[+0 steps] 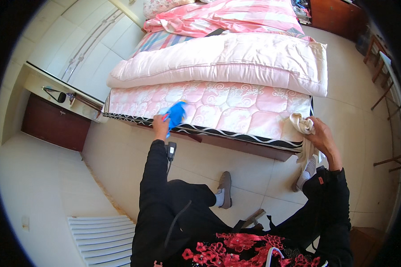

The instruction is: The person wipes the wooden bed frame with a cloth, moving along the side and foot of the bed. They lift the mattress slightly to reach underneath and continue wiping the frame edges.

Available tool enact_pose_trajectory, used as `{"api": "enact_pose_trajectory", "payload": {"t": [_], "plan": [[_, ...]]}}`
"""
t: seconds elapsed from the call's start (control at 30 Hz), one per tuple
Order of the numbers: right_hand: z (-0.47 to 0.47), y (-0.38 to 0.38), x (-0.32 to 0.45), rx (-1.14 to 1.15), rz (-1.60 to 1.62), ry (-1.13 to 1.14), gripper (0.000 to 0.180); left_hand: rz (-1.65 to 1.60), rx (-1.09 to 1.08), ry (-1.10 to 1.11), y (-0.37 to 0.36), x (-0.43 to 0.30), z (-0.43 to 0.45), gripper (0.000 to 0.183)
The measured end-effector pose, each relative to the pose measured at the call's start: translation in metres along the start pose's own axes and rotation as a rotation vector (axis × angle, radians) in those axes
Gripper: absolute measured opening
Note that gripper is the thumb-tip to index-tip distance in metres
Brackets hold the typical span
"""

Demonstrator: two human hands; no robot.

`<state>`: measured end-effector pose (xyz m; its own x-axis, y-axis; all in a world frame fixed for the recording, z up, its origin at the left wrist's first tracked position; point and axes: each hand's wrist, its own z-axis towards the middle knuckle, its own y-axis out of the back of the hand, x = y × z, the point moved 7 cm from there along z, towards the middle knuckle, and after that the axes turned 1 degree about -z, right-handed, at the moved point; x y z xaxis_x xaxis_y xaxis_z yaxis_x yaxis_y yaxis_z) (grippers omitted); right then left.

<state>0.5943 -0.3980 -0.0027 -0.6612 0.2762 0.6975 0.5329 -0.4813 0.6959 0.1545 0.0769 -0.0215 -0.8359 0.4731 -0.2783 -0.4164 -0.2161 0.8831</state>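
At the near edge of a pink and white quilted mattress (234, 106), my left hand (160, 126) grips a blue object (177, 113). It is blurred, with touches of red and yellow, so I cannot tell exactly what it is. Over at the mattress's right corner, my right hand (321, 137) holds a bunched cream cloth (301, 124). Part of that cloth hangs down past the black and white mattress border (247, 135). A rolled or folded pale pink quilt (220, 63) lies across the bed just beyond both hands.
A pink checked cover (247, 16) and a floral pillow (163, 7) lie farther up the bed. White wardrobe doors (83, 43) stand left, above a dark red panel (55, 121). A white radiator (102, 240) is at lower left. Wooden-legged furniture (384, 83) stands right.
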Motion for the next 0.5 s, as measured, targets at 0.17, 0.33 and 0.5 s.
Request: {"api": "enact_pose_trajectory", "payload": {"t": [0.17, 0.33, 0.5], "plan": [[0.006, -0.004, -0.003, 0.039, -0.05, -0.03, 0.038, -0.096, 0.036, -0.049, -0.033, -0.02, -0.007, 0.028], [0.007, -0.007, -0.001, 0.015, -0.162, -0.023, 0.036, -0.052, -0.031, -0.297, -0.032, -0.194, -0.109, 0.026], [0.003, -0.005, 0.004, -0.016, -0.196, 0.024, 0.037, -0.377, 0.109, -0.762, -0.02, -0.35, -0.226, 0.023]]}}
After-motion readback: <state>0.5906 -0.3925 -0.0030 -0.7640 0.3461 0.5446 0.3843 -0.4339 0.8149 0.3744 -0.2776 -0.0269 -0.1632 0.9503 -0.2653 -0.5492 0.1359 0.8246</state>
